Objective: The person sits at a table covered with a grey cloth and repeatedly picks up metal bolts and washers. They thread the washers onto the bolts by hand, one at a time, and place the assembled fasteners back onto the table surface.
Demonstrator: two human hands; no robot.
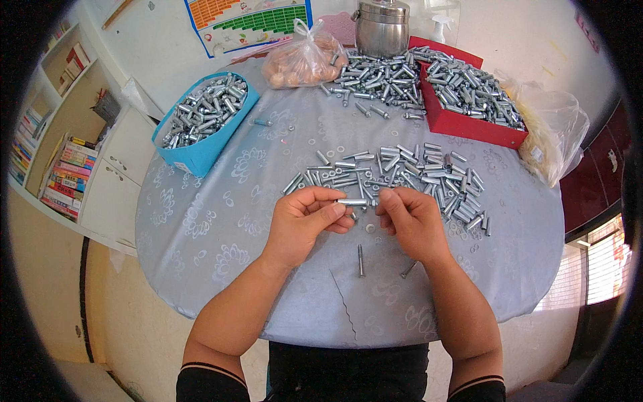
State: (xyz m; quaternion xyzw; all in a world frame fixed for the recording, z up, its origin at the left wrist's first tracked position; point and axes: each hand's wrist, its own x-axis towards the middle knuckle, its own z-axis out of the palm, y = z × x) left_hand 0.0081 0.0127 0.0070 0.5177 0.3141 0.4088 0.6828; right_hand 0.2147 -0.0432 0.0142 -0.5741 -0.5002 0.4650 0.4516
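A small shiny silver metal sleeve (353,201) sits near the middle of the frame. It is shaped like a short tube. It lies flat and sideways, pointing left to right, lifted a little above the tabletop (221,221), with fingers pinching each end.

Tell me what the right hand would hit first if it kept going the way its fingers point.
The right hand points leftward along the metal sleeve it pinches; it would probably meet the left hand holding the other end, almost touching already.
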